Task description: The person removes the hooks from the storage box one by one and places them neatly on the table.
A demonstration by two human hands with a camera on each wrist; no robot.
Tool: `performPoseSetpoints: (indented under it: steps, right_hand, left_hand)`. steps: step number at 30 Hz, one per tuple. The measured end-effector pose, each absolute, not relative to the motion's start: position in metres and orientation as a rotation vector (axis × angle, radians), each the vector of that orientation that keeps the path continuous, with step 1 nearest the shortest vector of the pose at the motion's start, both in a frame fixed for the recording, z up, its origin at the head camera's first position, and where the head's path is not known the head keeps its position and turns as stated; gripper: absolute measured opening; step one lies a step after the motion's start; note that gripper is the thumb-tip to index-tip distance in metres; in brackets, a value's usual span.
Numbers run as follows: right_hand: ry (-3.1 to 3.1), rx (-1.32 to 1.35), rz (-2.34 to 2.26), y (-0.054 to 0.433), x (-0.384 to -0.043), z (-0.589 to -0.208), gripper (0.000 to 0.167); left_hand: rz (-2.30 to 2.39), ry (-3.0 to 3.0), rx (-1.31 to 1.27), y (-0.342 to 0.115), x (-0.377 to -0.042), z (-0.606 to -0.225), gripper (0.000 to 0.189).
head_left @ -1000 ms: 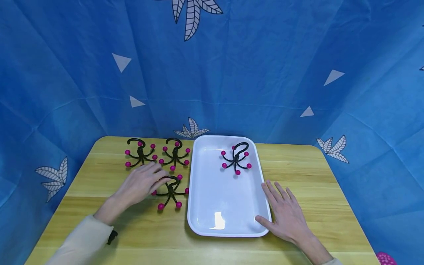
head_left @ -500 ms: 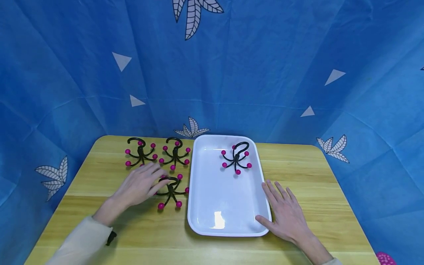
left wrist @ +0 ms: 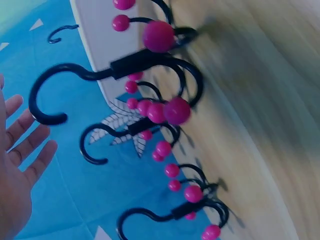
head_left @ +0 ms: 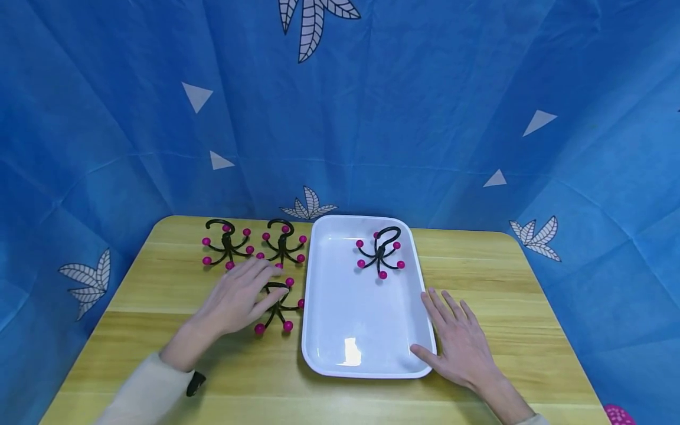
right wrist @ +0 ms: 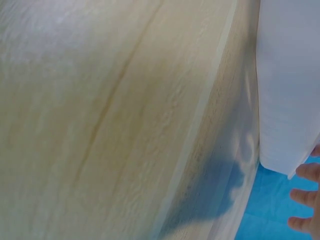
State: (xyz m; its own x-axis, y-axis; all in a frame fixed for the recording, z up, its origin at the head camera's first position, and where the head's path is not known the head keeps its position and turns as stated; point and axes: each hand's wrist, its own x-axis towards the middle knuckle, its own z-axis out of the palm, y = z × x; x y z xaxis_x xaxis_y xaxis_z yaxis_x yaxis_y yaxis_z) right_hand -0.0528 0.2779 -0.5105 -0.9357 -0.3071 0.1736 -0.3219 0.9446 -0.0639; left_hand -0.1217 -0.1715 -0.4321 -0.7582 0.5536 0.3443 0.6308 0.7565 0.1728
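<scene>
My left hand (head_left: 234,301) hovers over the front black claw hook (head_left: 275,307), which stands on its pink-ball-tipped legs on the table left of the tray. In the left wrist view, the relaxed fingers (left wrist: 27,132) overlap the curled end of that claw hook (left wrist: 132,65), with nothing gripped. Two like hooks stand behind it: a back left claw hook (head_left: 227,243) and a back right claw hook (head_left: 283,242). Another claw hook (head_left: 381,252) stands inside the white tray (head_left: 345,330). My right hand (head_left: 461,345) touches the tray's right rim with straight, spread fingers.
The wood-grain table (head_left: 494,277) ends at a blue patterned cloth (head_left: 340,118) hung behind and at both sides. A pink dotted thing (head_left: 618,414) shows low at the right, beyond the table edge.
My left hand has drawn slightly left, then come right, with its fingers farther over the front claw hook. The hooks, tray and right hand stay as they were.
</scene>
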Motion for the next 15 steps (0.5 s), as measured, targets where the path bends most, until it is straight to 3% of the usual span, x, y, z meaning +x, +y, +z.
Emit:
performPoseSetpoints:
  steps: [15]
  right_hand:
    - [-2.954,0.480,0.135,0.279,-0.052,-0.510,0.106]
  left_hand:
    - [-0.477,-2.606,-1.069,-0.118,-0.133,-0.423,0.038]
